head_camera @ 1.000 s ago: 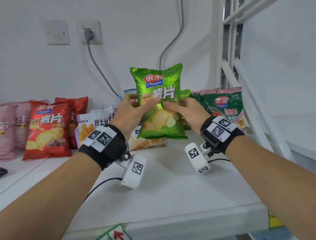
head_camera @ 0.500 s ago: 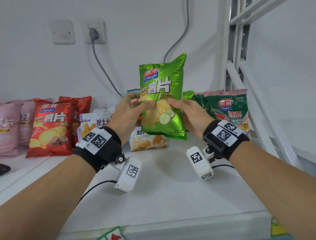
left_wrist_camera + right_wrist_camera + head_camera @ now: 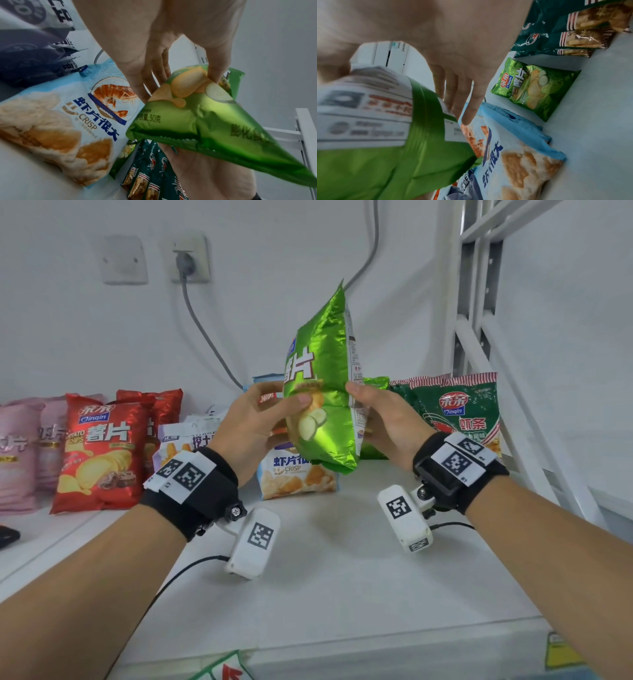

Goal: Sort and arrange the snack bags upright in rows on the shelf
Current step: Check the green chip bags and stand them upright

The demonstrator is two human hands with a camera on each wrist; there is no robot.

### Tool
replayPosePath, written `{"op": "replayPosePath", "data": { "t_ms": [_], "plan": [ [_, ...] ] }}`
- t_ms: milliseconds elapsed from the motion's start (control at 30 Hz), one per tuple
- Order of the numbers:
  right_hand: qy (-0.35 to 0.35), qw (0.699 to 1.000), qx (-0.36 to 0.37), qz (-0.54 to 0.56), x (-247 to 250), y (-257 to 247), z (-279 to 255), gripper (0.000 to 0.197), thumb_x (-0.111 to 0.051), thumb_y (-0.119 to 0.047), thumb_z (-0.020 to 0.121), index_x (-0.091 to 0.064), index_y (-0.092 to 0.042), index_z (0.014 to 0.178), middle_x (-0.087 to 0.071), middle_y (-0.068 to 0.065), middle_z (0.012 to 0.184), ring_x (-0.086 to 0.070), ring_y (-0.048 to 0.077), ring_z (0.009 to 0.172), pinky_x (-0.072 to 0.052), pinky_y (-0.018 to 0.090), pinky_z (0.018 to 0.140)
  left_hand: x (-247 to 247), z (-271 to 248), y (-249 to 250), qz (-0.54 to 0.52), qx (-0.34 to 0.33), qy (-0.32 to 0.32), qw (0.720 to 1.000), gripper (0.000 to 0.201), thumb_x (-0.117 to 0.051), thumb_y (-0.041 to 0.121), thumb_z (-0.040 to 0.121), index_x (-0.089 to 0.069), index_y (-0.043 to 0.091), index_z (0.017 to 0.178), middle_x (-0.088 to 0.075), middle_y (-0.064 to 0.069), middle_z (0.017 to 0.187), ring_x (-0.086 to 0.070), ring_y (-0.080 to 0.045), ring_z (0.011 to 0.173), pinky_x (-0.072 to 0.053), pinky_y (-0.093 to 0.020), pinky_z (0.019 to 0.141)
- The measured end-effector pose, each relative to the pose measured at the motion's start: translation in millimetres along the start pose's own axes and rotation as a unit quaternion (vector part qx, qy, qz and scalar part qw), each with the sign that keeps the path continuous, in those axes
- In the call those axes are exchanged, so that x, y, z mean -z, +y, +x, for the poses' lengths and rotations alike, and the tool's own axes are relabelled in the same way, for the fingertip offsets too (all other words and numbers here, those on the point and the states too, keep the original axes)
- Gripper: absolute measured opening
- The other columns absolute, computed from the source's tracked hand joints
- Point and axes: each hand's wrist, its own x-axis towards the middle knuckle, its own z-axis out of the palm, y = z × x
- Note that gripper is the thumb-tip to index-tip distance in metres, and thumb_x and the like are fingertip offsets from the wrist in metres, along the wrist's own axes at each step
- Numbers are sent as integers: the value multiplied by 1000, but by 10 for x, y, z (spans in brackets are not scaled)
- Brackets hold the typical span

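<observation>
Both hands hold a shiny green chip bag (image 3: pixel 325 392) in the air above the white shelf (image 3: pixel 342 577), turned almost edge-on with its printed front facing left. My left hand (image 3: pixel 284 402) pinches its front, thumb on the chip picture and fingers behind. On the white printed back, my right hand (image 3: pixel 359 402) grips the other side. The left wrist view shows the bag's lower seam (image 3: pixel 214 128) hanging free. A second green chip bag (image 3: pixel 534 89) stands at the back, between a blue shrimp crisp bag (image 3: pixel 298 477) and dark green shrimp stick bags (image 3: pixel 459 412).
Red chip bags (image 3: pixel 99 453), pink bags (image 3: pixel 17 450) and a white fries bag (image 3: pixel 185 440) stand along the wall at the left. A plugged socket (image 3: pixel 186 261) with its cable is above. A white metal frame (image 3: pixel 479 337) borders the shelf's right side.
The green bag has risen off the shelf and twisted, its front swinging from facing me to facing left. Both hands have kept hold of it.
</observation>
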Motion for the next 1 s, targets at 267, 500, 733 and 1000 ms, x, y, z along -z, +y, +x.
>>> {"op": "replayPosePath", "data": {
  "t_ms": [267, 500, 733, 1000],
  "plan": [
    [16, 998, 5, -66, -13, -3, -27, 54, -78, -44, 79, -71, -13, 123, -79, 8, 115, -75, 26, 107, -58, 50, 101, -49, -18, -45, 56, 5, -29, 998, 65, -79, 38, 76, -57, 6, 129, -79, 2, 94, -76, -11, 84, -60, -26, 73],
    [-3, 998, 22, -65, 5, 22, 7, 55, -75, -58, 73, -74, -21, 114, -79, 3, 109, -75, 19, 97, -59, 36, 84, -19, -17, -25, 41, -16, -12, 999, 51, -81, 32, 72, -70, 8, 116, -79, -6, 106, -74, -13, 87, -59, -22, 72],
    [-18, 999, 3, -48, -6, 22, -16, 40, -75, -55, 78, -80, -25, 104, -80, 1, 106, -75, 13, 88, -58, 24, 71, -16, -10, -2, 11, -7, -1, 1000, 20, -72, 8, 94, -56, 14, 105, -77, -2, 95, -68, -17, 77, -56, -30, 73],
    [57, 986, 22, -156, -38, -9, -9, 91, -83, -67, 60, -61, -19, 134, -77, -1, 119, -76, 20, 105, -60, 48, 96, -35, -32, -51, 118, 4, -24, 993, 81, -92, 41, 63, -58, 14, 132, -74, -12, 121, -75, -27, 107, -61, -45, 94]
  ]
}}
